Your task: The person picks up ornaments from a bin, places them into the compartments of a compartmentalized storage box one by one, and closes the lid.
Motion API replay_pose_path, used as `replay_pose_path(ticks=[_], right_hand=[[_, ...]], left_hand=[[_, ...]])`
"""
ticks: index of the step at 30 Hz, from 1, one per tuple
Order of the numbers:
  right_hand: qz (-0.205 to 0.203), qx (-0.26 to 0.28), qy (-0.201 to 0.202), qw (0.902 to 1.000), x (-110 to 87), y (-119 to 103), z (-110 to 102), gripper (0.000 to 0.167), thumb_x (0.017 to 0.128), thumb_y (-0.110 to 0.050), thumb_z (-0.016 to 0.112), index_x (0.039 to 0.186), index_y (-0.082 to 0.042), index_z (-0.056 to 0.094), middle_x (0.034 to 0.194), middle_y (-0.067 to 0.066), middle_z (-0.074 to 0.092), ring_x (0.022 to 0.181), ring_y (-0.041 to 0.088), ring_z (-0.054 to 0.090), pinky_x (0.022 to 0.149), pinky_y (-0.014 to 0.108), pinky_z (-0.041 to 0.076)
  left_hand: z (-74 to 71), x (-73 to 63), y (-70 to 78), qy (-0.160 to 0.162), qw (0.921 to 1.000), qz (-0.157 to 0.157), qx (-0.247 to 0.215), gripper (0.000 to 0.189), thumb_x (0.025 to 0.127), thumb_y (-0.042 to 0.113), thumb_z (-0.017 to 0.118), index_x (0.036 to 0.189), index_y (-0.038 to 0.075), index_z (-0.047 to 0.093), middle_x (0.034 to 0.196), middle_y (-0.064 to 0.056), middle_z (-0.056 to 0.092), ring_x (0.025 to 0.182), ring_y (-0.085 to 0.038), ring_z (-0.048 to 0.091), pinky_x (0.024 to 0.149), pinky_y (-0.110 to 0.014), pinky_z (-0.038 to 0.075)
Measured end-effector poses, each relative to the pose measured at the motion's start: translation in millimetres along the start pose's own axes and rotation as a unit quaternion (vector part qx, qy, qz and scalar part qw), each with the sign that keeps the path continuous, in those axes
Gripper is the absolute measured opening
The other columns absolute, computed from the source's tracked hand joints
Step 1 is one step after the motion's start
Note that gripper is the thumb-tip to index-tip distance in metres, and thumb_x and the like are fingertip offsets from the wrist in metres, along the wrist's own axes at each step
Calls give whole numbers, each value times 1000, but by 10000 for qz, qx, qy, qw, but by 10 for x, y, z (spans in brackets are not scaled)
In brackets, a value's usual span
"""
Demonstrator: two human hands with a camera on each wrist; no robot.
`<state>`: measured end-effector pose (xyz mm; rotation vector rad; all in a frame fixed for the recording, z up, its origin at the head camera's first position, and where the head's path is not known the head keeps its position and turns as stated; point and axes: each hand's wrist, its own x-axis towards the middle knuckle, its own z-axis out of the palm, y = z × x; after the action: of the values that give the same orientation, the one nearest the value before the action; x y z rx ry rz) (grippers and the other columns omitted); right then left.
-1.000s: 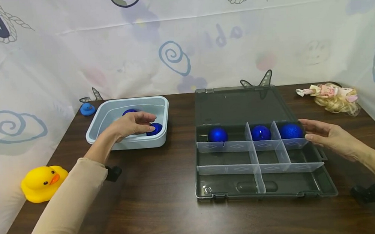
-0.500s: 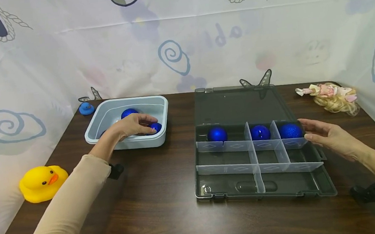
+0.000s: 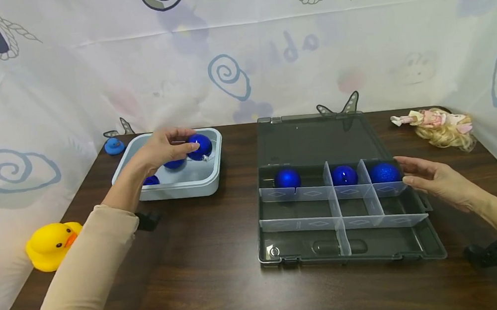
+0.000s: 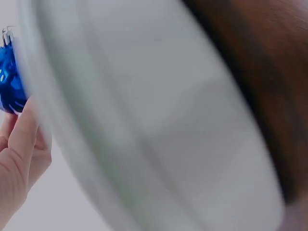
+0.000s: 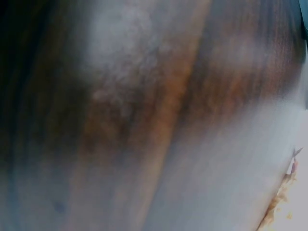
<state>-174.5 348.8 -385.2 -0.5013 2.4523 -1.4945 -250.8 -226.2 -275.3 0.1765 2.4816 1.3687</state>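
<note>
My left hand [image 3: 158, 151] pinches a blue Christmas bauble [image 3: 200, 146] over the pale blue plastic tub [image 3: 180, 189]. Its silver cap shows, also in the left wrist view, where part of the bauble [image 4: 8, 79] sits past the tub's blurred wall [image 4: 159, 96]. A second blue bauble [image 3: 175, 164] and part of another [image 3: 151, 180] lie in the tub. My right hand [image 3: 444, 181] rests its fairly straight fingers at the right edge of the dark compartment box [image 3: 302, 249]. Three blue baubles sit in that box's back row, one per compartment. The right wrist view misses this hand.
The box's see-through lid [image 3: 319, 138] lies folded back. A doll [image 3: 441, 126] lies at the back right. A yellow rubber duck [image 3: 50, 246] sits by the left forearm, and a small blue duck [image 3: 114, 146] is behind the tub. Brown wooden table [image 3: 204, 259] lies between.
My left hand has taken hold of a bauble at the tub's right front and lifted it up and slightly back. My right hand stays at the box edge.
</note>
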Motion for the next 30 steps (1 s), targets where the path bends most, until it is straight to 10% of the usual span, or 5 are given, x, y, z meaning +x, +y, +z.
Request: replay_pose_path(ticks=[6,14,30], right_hand=[[159,-197,110,9996,-95,12,-30,54,98,-8,49,147,-5,27,129,-24,41,104,-14,51,79,12,49],[336,-364,83,9987,-24,-46,-19,56,98,-17,50,147,-3,26,147,29,28,105,-17,46,81,13,48],[583,-165,73,9981,41,-53,-36,58,98,-19,51,146,0,25,148,28,27,109,-14,43,83,15,48]], left_hand=[[269,35,348,170,9984,386,-377,50,91,18,63,136,5,46,134,-15,50,116,-24,53,89,-26,50],[922,108,791,-640,9914,836,-779,49,92,18,61,137,7,47,133,-15,51,117,-27,53,93,-34,49],[2436,251,1257,-1649,9754,749,-1259,46,89,18,66,129,4,49,118,-12,56,100,-19,59,90,-37,51]])
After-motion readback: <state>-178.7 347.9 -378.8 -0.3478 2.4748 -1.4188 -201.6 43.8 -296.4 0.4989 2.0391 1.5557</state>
